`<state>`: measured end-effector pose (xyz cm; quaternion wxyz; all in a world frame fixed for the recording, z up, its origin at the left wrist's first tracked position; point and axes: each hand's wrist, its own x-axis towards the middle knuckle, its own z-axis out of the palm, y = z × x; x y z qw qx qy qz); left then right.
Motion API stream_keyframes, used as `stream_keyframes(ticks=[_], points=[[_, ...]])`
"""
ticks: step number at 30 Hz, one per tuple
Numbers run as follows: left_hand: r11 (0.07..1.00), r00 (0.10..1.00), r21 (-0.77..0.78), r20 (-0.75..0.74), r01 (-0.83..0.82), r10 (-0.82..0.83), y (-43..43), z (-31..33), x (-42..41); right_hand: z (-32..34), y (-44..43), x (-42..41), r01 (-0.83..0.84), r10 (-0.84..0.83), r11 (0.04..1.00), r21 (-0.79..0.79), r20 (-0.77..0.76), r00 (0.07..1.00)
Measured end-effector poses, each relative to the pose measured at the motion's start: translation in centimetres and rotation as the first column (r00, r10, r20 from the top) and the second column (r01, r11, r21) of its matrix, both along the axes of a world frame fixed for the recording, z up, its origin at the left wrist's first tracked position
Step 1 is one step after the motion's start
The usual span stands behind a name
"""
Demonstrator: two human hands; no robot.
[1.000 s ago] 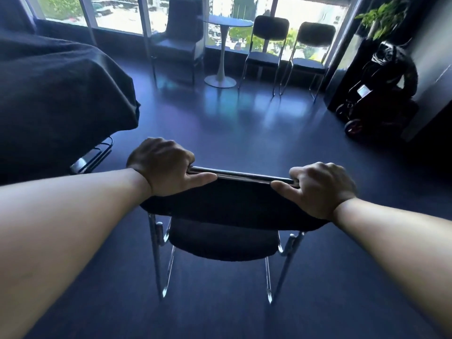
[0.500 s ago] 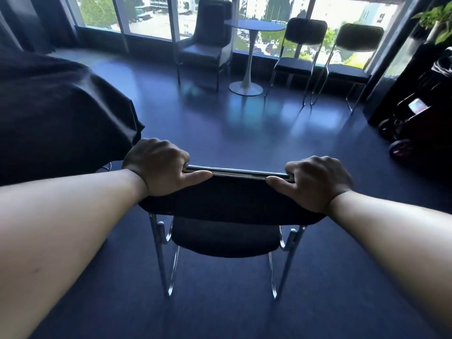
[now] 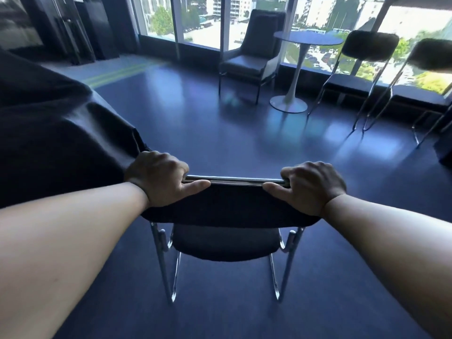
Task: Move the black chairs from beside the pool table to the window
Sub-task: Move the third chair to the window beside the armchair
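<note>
Dark floor lies between the window ahead and the black chair, whose top rail is gripped crosswise by left hand and right hand.

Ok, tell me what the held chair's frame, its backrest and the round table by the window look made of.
Chair frame: polished, likely chromed metal tube; it throws bright mirror-like highlights. Backrest: matte black, probably fabric or padded covering; no shine. Round table: smooth, glossy top on a pale pedestal; material unclear, perhaps painted metal or laminate.
</note>
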<state>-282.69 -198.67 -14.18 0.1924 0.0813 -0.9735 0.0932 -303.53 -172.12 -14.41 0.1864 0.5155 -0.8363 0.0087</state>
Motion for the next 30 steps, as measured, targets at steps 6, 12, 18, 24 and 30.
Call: stream_keyframes(ticks=[6,12,18,24,30], points=[[1.000,0.999,-0.017,-0.052,-0.009,0.008,-6.1,-0.5,-4.8,-0.3,-6.5,-5.4,-0.019,0.019,1.000,-0.009,-0.025,1.000],[0.999,0.998,-0.033,-0.059,-0.039,0.037,-13.8,-0.3,-12.3,0.0,-14.6,-13.0,0.009,-0.009,1.000,-0.004,-0.047,0.999],[0.997,0.995,-0.038,-0.078,-0.068,0.065,-21.5,-0.4,-19.5,0.4,-23.0,-21.0,-0.002,0.004,1.000,0.031,-0.050,0.999],[0.995,0.993,-0.052,-0.086,-0.091,0.086,-27.1,-0.3,-24.3,0.3,-29.3,-26.3,-0.049,0.051,0.998,0.030,-0.084,0.995],[0.991,0.990,-0.050,-0.069,-0.126,0.122,-31.3,-0.2,-28.5,0.7,-34.3,-31.2,-0.078,0.079,0.997,0.007,-0.099,0.992]])
